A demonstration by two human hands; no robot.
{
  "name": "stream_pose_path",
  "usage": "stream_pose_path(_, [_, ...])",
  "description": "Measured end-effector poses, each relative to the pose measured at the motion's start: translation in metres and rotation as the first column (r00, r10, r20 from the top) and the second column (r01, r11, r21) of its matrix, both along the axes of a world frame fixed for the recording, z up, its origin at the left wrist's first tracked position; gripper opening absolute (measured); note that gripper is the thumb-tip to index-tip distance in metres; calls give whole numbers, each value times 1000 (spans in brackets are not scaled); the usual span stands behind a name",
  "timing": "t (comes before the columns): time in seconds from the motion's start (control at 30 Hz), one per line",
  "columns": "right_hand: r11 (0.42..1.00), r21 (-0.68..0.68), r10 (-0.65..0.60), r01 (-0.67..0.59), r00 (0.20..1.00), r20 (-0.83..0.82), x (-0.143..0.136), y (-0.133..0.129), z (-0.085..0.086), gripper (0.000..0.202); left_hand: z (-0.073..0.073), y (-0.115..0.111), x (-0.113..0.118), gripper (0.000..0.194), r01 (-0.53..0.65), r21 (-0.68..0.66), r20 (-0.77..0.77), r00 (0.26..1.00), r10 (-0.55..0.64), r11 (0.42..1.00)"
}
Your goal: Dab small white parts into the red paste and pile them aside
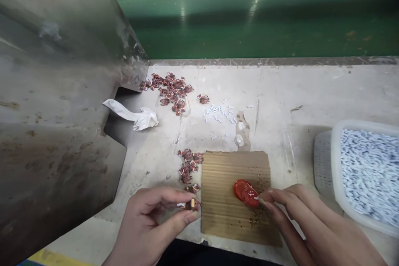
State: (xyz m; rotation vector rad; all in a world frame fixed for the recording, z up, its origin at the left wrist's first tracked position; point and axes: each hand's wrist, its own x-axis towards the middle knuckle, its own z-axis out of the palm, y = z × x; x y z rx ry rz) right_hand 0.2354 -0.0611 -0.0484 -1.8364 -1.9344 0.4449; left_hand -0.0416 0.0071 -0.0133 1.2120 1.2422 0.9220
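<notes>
My left hand (158, 220) pinches a small dark brown figure (188, 205) with a yellowish band, left of a cardboard sheet (233, 224). On the cardboard lie two overlapping red glossy discs (241, 189). My right hand (299, 216) has thumb and forefinger together at the right edge of the discs, pinching a small pale piece (257, 198) whose tip is over the red surface. A short column of similar brown figures (187, 166) lies just beyond my left hand, along the cardboard's left edge.
A larger pile of brown figures (171, 89) lies further back, beside scattered pale wavy pieces (216, 110). At the right, a white tub (336, 166) holds many such pieces. A metal housing (62, 91) stands at the left, with a crumpled white cloth (145, 119). Behind runs a green belt (249, 29).
</notes>
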Motion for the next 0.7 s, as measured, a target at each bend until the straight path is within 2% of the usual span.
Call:
stream_pose_path(0.17, [999,-14,30,-29,998,58,12,-4,-4,50,2,5,2,42,26,16,39,999,-27,1000])
stream_pose_path(0.33, [969,22,235,-247,941,242,23,-8,-7,38,2,6,6,44,91,53,103,990,-96,994])
stream_pose_path(0.47, [955,31,266,-295,900,346,21,-6,-12,39,4,9,14,45,98,72,121,987,-106,993])
stream_pose_path(0.6, [951,52,276,-306,910,310,26,-8,-18,37,6,8,23,43,72,95,130,988,-84,993])
stream_pose_path(0.67, [965,79,235,-249,960,155,25,-10,-14,30,7,6,27,41,80,102,149,984,-94,992])
stream_pose_path(0.7, [978,80,191,-193,981,26,22,-11,-9,26,7,4,29,41,91,104,171,979,-108,990])
